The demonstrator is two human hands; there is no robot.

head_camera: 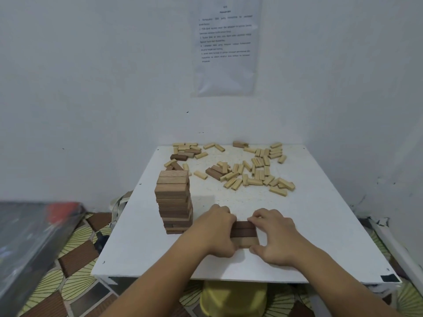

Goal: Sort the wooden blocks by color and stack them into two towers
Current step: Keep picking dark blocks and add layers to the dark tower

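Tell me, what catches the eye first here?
A tall brown tower stands at the left of the table. Just right of it, the left hand and right hand squeeze a few brown blocks together near the front. Pale blocks lie scattered at the back.

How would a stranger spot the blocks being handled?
Start at the white table. Near its front edge, right of the brown tower, the left hand and right hand hold a short row of blocks. Unlike the pale blocks scattered at the back, these lie side by side, mostly dark.
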